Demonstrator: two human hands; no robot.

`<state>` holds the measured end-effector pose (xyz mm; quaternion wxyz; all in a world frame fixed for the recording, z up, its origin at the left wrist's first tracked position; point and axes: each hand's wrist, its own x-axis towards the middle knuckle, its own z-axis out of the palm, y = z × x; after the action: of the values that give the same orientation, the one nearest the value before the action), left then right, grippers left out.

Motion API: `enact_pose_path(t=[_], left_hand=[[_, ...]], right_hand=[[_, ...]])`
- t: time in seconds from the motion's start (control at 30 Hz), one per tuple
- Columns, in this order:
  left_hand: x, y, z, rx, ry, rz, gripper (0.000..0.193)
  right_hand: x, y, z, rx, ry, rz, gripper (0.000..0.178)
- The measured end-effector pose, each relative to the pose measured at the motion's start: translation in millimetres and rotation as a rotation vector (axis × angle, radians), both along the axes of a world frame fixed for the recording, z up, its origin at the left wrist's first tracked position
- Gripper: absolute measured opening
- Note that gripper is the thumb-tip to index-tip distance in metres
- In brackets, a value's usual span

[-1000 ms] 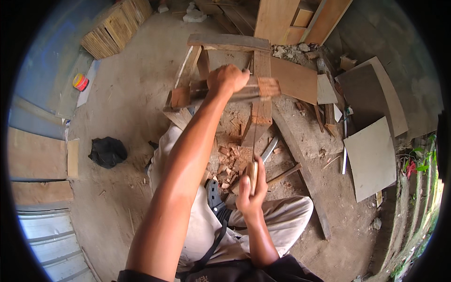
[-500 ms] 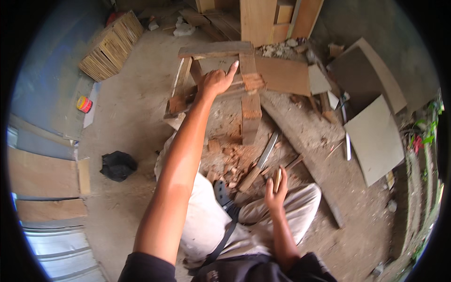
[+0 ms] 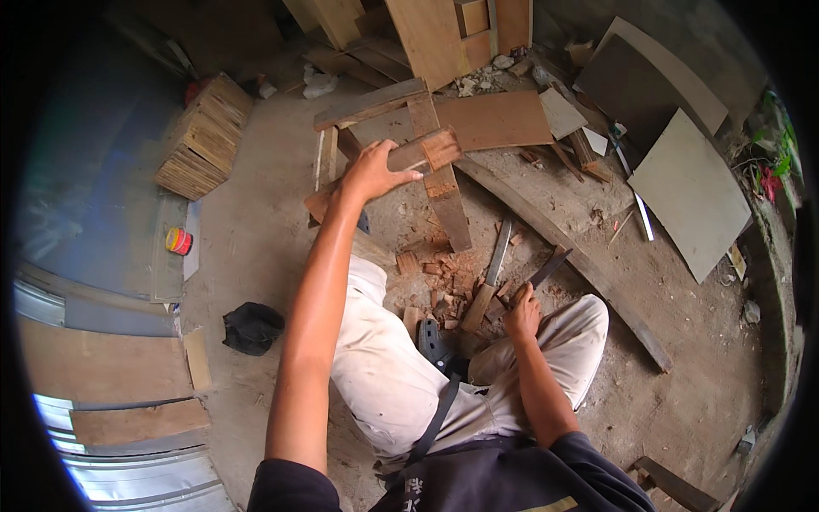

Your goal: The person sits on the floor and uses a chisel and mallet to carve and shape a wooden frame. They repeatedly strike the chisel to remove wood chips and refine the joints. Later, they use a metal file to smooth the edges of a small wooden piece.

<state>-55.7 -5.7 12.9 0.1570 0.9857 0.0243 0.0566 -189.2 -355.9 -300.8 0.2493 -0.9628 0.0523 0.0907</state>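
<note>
Gripping the wooden beam, the left hand was the nearer one, right on it; the right hand was closed around a dark-bladed tool. The beam lay ahead and left of that tool, its long axis slanting from near left to far right.

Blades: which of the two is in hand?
The dark blade, gripped by the right hand; the paler blade lies to its left, with no hand on it.

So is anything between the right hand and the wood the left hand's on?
A long-bladed tool lies on the ground between the right hand and the wood, but low down, so it probably isn't blocking.
</note>
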Motion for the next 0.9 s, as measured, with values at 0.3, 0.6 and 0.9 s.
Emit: enact_pose_path(t=[0.3, 0.6, 0.9], left_hand=[[-19.8, -24.2, -10.9, -0.029, -0.04, 0.094, 0.076], [-21.4, -32.3, -11.9, 0.06, -0.045, 0.127, 0.079], [7.5, -0.1, -14.1, -0.13, 0.003, 0.088, 0.084]], right_hand=[[-4.5, -8.9, -12.6, 0.084, 0.033, 0.037, 0.088], [-3.0, -6.0, -3.3, 0.157, 0.171, -0.055, 0.106], [6.8, -11.6, -17.6, 0.668, -0.114, -0.204, 0.045]])
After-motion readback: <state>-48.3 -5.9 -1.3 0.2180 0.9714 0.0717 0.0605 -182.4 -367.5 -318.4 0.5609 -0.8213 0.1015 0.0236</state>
